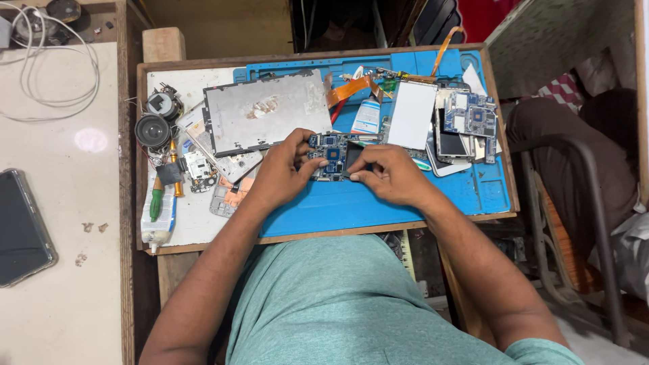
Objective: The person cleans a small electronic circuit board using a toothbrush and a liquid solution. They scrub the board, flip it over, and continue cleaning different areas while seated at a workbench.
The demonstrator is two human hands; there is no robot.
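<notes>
In the head view, both hands meet over a small blue circuit board [332,155] that lies on the blue mat [378,199], near the middle of the wooden tray [324,236]. The left hand [284,169] grips the board's left end, thumb on top and fingers curled under its edge. The right hand [389,172] pinches the board's right end, fingertips pressed at a dark square part beside the blue section. The board sits roughly level between the two hands, close to the mat; whether it touches the mat cannot be told.

Just behind the left hand lies a grey metal plate [267,111], tilted a little, with its near corner close to the knuckles. To the right of it a white card [412,115] rests on the mat, and an orange ribbon cable [348,90] curls between plate and card. Farther right is a second blue board [471,116], lying over a phone [451,144] with a dark screen.

On the tray's left part, off the mat, sit a round black speaker [153,130], a small camera part [162,103], a green-handled screwdriver [156,203] and a small white board [198,169], all crowded together.

Left of the tray, on the pale table [67,270], a dark phone [21,230] lies face up, well apart from the hands, and a white cable [47,74] loops near the far edge.
</notes>
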